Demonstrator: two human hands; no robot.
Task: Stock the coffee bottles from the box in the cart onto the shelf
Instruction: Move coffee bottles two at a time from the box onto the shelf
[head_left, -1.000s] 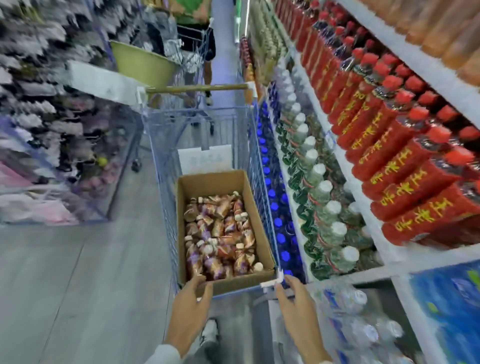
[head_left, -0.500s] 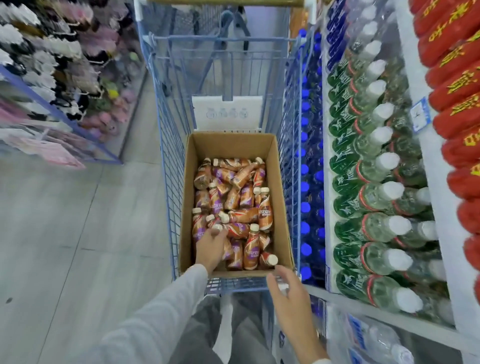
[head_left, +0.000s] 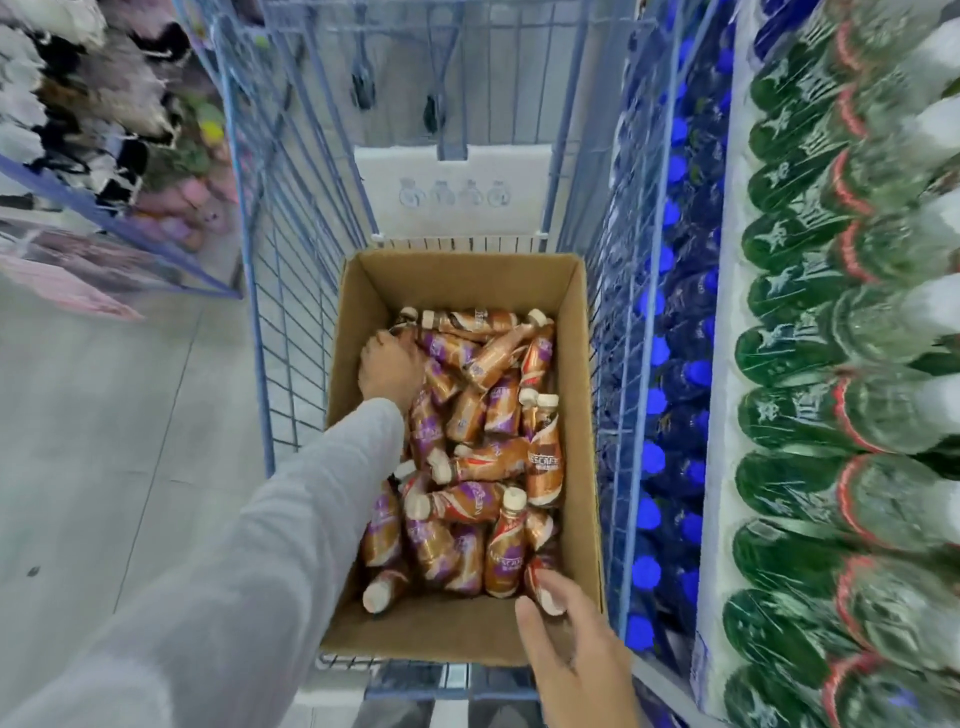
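Many coffee bottles (head_left: 478, 467) lie jumbled in box (head_left: 467, 275) inside cart (head_left: 291, 260). Left hand (head_left: 389, 366): grip curled round one bottle at box's 11 o'clock corner. Right hand (head_left: 576, 660): grip pinching another at 5 o'clock. Shelf (head_left: 722, 364) at 3 o'clock.

Single head-worn wide-angle view, tilted steeply down into the cart (head_left: 283, 312).

The camera sits above and just behind the cart's near end, facing forward along the aisle. It is close enough that the box (head_left: 415, 636) of coffee bottles (head_left: 493, 460) fills the middle. The left hand (head_left: 389, 366) and right hand (head_left: 574, 657) enter from the bottom edge. The shelf (head_left: 727, 364) runs down the right side, bowed and blurred by the lens, and the floor (head_left: 104, 441) lies at left.
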